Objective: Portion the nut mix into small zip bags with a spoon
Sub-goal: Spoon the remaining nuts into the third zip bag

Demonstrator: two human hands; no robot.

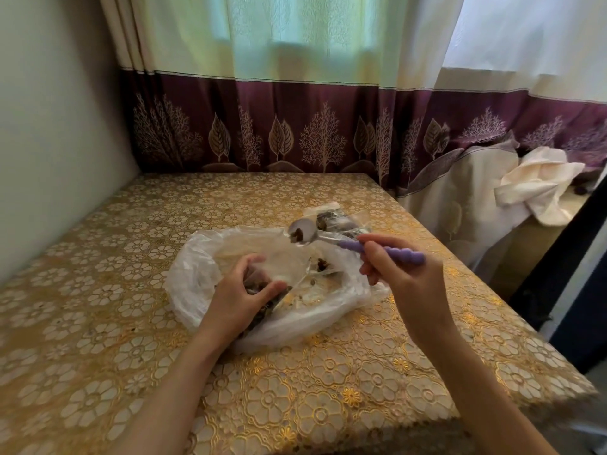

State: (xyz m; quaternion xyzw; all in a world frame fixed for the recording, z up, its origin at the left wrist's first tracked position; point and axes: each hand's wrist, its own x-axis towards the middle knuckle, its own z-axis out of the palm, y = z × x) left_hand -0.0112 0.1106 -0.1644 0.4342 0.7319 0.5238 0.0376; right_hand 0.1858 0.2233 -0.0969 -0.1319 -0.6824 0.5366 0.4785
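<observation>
A large clear plastic bag (pixel 197 277) with the nut mix lies open in the middle of the table. My left hand (pixel 241 290) grips a small clear zip bag (pixel 285 267) partly filled with dark nuts, held over the large bag. My right hand (pixel 397 267) holds a spoon (pixel 303 233) by its purple handle. The metal bowl carries a few dark nuts and hovers just above the small bag's open top. Behind the spoon lie filled small zip bags (pixel 331 220) on the table.
The table (pixel 98 323) wears a gold floral cloth and stands against a wall on the left and a purple-bordered curtain (pixel 295 126) at the back. Piled white fabric (pixel 538 185) sits past the table's right edge.
</observation>
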